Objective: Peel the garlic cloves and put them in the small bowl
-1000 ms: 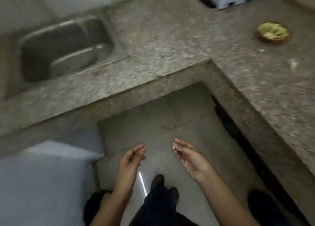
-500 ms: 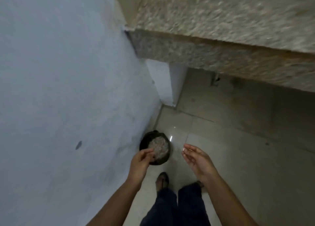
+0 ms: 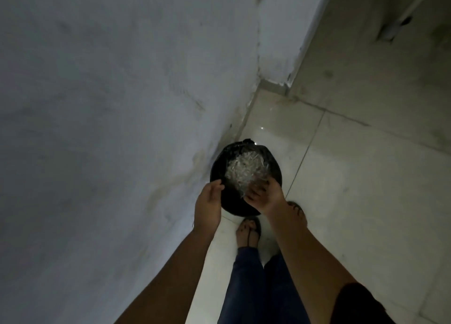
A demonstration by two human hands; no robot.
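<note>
Garlic cloves, like the small bowl, out of view; over the black bin (image 3: 219,162) by the wall (image 3: 97,103), left hand (image 3: 209,202) curled, contents hidden, right hand (image 3: 264,196) loosely spread: dropped skins could miss onto the floor (image 3: 341,177), or a clove be binned unnoticed.

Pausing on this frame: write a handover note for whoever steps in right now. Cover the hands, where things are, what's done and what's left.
Left hand: at the near-left rim of the bin, fingers curled. I cannot tell whether it holds anything.
Right hand: over the bin, fingers bunched above the pale scraps. Its contents are unclear.
Things: the black bin stands on the floor by the wall. Bowl and garlic are out of view.
Done: cannot be judged from here. This looks like peel being discarded.
Left: find the bowl and check for unpeeled cloves.
</note>
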